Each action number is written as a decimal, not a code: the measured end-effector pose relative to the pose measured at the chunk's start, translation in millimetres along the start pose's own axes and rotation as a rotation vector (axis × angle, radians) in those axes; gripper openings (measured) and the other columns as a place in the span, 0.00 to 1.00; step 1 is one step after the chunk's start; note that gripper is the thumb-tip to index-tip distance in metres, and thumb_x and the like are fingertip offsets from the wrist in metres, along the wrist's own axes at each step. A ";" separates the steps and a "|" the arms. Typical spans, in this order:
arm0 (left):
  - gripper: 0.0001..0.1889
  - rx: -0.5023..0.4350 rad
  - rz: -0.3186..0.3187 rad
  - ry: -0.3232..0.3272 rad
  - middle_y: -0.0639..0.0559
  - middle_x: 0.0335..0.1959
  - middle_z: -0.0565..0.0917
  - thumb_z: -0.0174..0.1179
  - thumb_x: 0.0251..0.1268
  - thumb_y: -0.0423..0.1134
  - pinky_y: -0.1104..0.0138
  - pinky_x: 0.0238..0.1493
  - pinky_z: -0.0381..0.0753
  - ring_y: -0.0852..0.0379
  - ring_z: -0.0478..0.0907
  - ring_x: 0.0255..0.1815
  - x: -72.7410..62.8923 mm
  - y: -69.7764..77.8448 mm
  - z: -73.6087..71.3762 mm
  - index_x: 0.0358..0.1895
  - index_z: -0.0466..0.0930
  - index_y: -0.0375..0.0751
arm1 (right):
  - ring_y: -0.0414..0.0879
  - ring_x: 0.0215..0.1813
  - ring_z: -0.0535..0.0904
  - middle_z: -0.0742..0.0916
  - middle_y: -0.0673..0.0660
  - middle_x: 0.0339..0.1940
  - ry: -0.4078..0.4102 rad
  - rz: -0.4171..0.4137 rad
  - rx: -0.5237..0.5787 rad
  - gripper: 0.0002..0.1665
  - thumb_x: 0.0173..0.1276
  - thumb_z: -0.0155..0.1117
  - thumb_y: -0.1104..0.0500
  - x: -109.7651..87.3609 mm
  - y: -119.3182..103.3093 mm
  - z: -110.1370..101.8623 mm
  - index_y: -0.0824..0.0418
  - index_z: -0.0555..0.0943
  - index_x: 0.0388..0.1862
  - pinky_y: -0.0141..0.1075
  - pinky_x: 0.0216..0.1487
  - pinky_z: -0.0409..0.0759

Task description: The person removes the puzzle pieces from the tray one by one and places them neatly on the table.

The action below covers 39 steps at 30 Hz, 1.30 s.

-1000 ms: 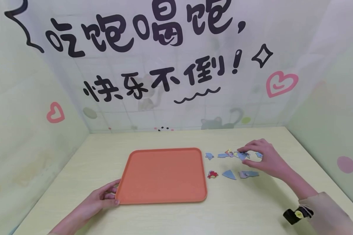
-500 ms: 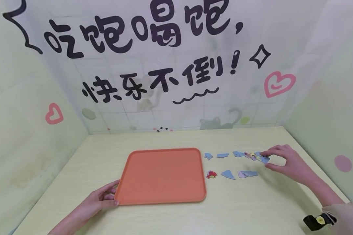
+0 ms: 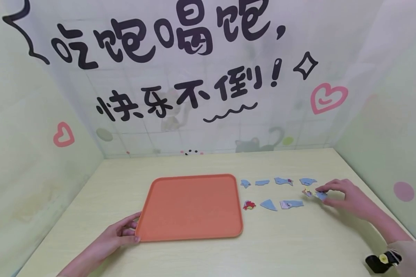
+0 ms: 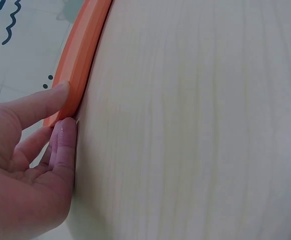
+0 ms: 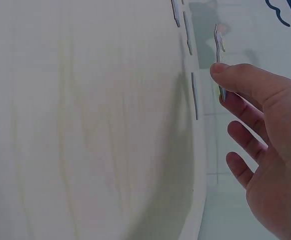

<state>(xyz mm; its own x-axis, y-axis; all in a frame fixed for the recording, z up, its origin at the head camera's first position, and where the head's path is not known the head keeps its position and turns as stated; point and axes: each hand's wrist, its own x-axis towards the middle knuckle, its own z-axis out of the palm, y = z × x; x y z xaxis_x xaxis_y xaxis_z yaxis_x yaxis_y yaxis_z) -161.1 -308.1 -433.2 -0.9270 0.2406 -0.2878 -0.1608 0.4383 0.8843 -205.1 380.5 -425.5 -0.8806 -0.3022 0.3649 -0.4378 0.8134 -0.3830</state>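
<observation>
An orange-red tray (image 3: 190, 207) lies on the table. My left hand (image 3: 119, 236) holds it by the near left corner. The left wrist view shows the thumb of that hand (image 4: 33, 160) on the tray's rim (image 4: 78, 60), with the other fingers curled beside the corner. To the right of the tray, my right hand (image 3: 350, 202) pinches a flat blue and yellow puzzle piece (image 3: 308, 193) between thumb and fingers. In the right wrist view, this puzzle piece (image 5: 218, 42) stands edge-on, raised off the table, with the hand (image 5: 270, 130) covering its lower end.
Loose puzzle pieces lie in two rows right of the tray. The far row has several, ending with a blue piece (image 3: 308, 181). The near row holds a red piece (image 3: 249, 205), a blue wedge (image 3: 268, 204) and a long blue piece (image 3: 292, 204). Printed walls enclose the table (image 3: 194, 257).
My right hand has carried the puzzle piece rightward from over the far row, then nearer to me, uncovering pieces in that row. The left hand and tray have stayed put.
</observation>
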 end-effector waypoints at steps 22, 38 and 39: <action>0.45 -0.006 -0.017 -0.012 0.39 0.60 0.70 0.67 0.63 0.38 0.72 0.46 0.78 0.64 0.75 0.47 -0.3 4.1 -0.4 0.78 0.49 0.35 | 0.23 0.46 0.74 0.85 0.42 0.44 -0.175 0.029 0.151 0.19 0.59 0.74 0.57 -10.0 29.3 0.7 0.53 0.86 0.50 0.23 0.44 0.73; 0.46 -0.010 -0.012 -0.009 0.38 0.60 0.70 0.67 0.63 0.38 0.73 0.45 0.79 0.65 0.75 0.46 -1.7 5.4 1.0 0.78 0.49 0.34 | 0.22 0.48 0.72 0.84 0.41 0.45 -0.179 0.034 0.172 0.19 0.59 0.74 0.58 -12.0 34.2 2.0 0.52 0.86 0.52 0.16 0.47 0.67; 0.46 -0.008 -0.012 -0.008 0.38 0.60 0.70 0.67 0.62 0.38 0.73 0.45 0.79 0.65 0.75 0.46 -2.0 5.6 1.0 0.78 0.49 0.34 | 0.21 0.49 0.72 0.84 0.41 0.45 -0.178 0.033 0.174 0.20 0.59 0.74 0.58 -12.3 34.5 2.4 0.52 0.86 0.52 0.16 0.47 0.67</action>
<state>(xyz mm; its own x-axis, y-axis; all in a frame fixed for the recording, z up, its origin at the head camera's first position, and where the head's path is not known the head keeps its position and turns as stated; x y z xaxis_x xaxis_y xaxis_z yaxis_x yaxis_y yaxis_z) -159.9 -305.3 -428.1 -0.9221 0.2425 -0.3014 -0.1748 0.4339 0.8839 -209.8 411.1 -445.3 -0.9062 -0.3721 0.2008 -0.4194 0.7312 -0.5379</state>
